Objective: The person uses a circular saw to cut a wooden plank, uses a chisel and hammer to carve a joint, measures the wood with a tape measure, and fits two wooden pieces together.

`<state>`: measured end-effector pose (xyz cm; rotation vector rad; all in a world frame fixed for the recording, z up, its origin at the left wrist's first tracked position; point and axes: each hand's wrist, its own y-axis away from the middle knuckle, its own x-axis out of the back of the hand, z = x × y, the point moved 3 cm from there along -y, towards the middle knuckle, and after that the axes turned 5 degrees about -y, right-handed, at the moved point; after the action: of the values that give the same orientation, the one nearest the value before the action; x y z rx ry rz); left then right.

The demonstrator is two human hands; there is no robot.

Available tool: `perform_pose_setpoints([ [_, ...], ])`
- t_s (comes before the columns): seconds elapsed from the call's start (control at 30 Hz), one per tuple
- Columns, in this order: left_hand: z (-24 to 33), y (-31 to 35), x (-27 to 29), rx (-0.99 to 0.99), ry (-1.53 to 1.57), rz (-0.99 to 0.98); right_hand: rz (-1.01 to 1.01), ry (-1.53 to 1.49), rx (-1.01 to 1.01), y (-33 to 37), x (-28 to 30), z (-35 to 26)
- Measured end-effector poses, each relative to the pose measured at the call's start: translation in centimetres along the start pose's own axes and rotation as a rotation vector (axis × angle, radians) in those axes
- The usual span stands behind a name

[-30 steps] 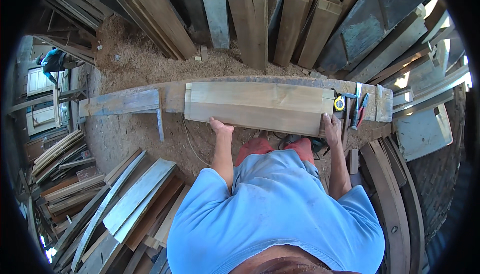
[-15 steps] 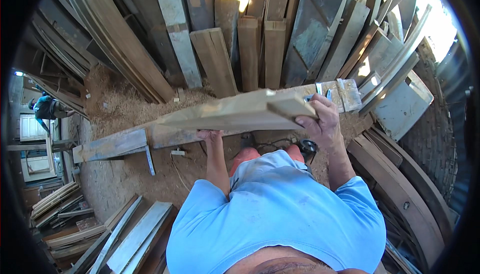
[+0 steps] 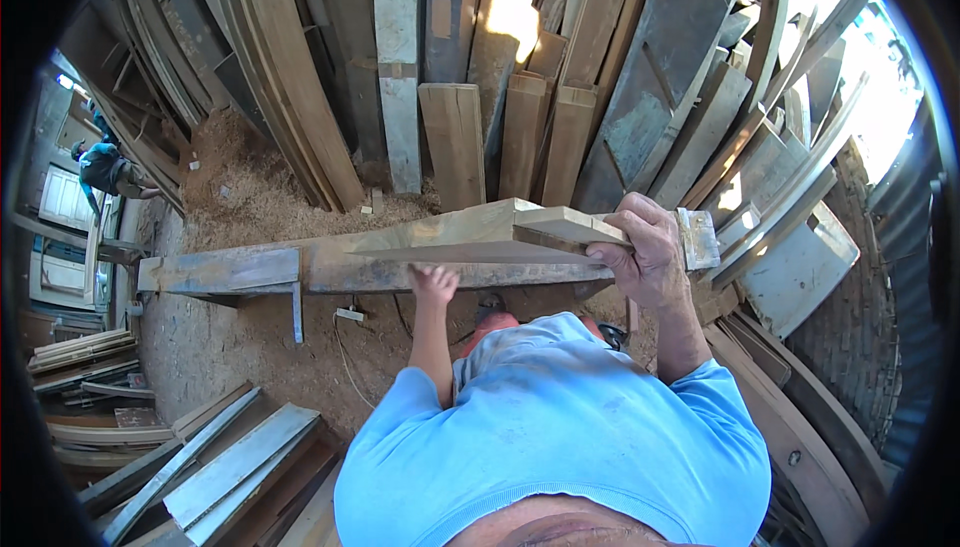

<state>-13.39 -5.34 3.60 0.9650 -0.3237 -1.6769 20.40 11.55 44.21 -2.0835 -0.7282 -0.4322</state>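
one pale board point(image 3: 465, 235) is gripped at its end by the right hand point(image 3: 645, 255), the left hand point(image 3: 434, 284) loosely spread beside it.

A long, pale wooden board point(image 3: 470, 232) is slanting over a workbench point(image 3: 215, 271), its stepped right end sitting higher than its left.

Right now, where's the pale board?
In the head view, the pale board is near centre, over the long bench, its right end gripped by the right hand; the left hand is by its near edge.
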Motion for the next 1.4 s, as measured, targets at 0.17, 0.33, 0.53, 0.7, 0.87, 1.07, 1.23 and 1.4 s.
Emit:
perform_pose_setpoints([
  [0.17,11.8,5.9,-0.2,-0.680,-0.450,0.037,-0.056,0.100,0.014,-3.4,-0.5,-0.7],
  [0.33,22.5,21.9,-10.7,-1.405,-0.783,-0.375,-0.057,0.128,0.117,-8.9,-3.8,-4.1],
  [0.53,25.7,22.3,-11.7,-1.315,-0.873,-0.451,0.126,-0.260,0.284,-12.7,-7.0,-6.9],
  [0.7,26.2,22.4,-9.9,-1.331,-0.766,-0.332,0.330,-0.876,0.167,-12.6,-9.2,-3.4],
  [0.87,29.1,20.8,-10.4,-1.266,-0.712,-0.363,0.056,-0.907,-0.110,-12.9,-15.7,-2.1],
  [1.07,33.4,16.3,-9.8,-1.040,-0.869,-0.757,0.123,-1.012,-0.154,-16.0,-18.8,-1.6],
  [1.23,33.5,17.5,-11.5,-0.827,-0.893,-1.155,0.414,-1.243,-0.270,-18.3,-21.8,-1.7],
  [1.4,28.8,17.9,-12.6,-0.798,-1.007,-1.215,0.617,-1.129,-0.335,-19.4,-24.0,0.9],
])
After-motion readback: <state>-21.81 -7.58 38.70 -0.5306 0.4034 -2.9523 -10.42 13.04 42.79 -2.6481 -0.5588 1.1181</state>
